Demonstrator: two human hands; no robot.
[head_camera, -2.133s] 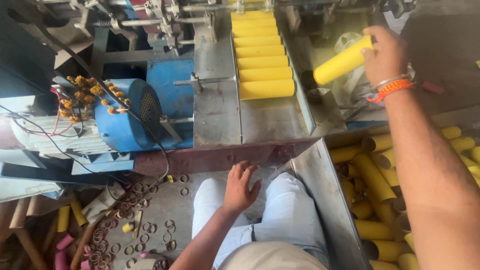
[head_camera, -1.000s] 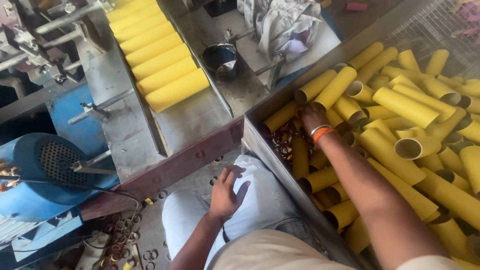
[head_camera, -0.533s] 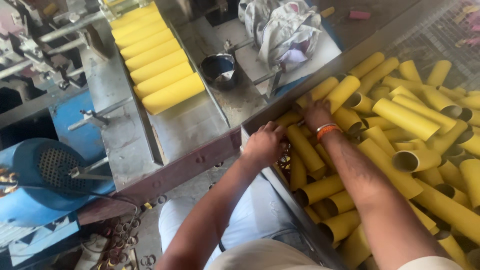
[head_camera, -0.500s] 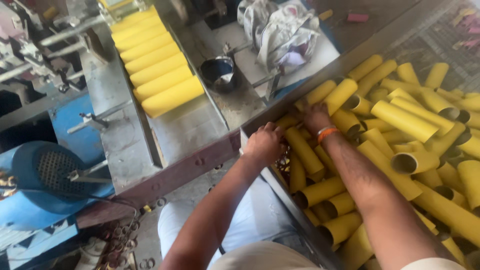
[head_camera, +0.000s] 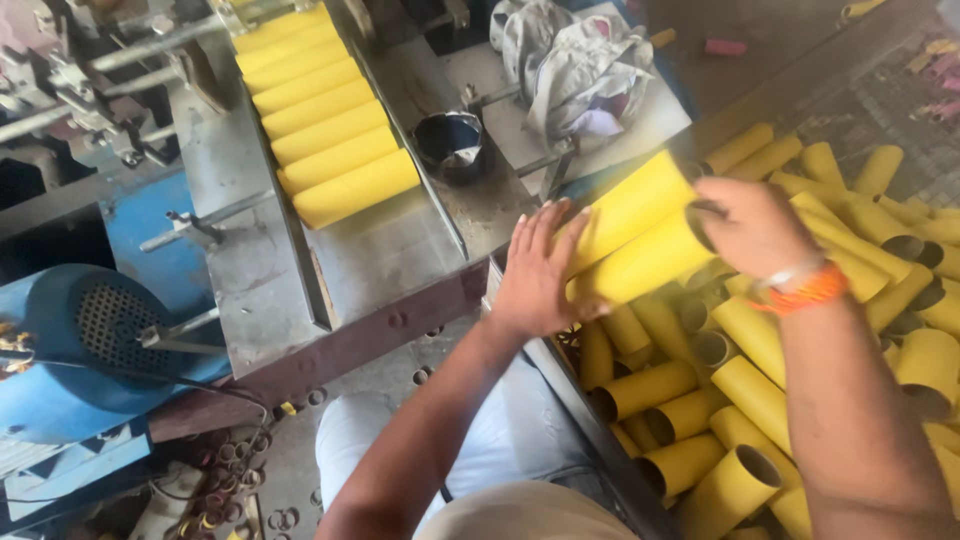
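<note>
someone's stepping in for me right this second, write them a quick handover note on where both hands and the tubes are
Left hand: open, palm pressed against the near ends of two yellow tubes.
Right hand: gripping the far ends of the same two tubes, lifted above the bin.
Done: seven yellow tubes lie in a row on the metal tray, the row of tubes running away from the person.
Left: the two held tubes are not yet on the tray; many loose tubes remain in the bin on the right.
</note>
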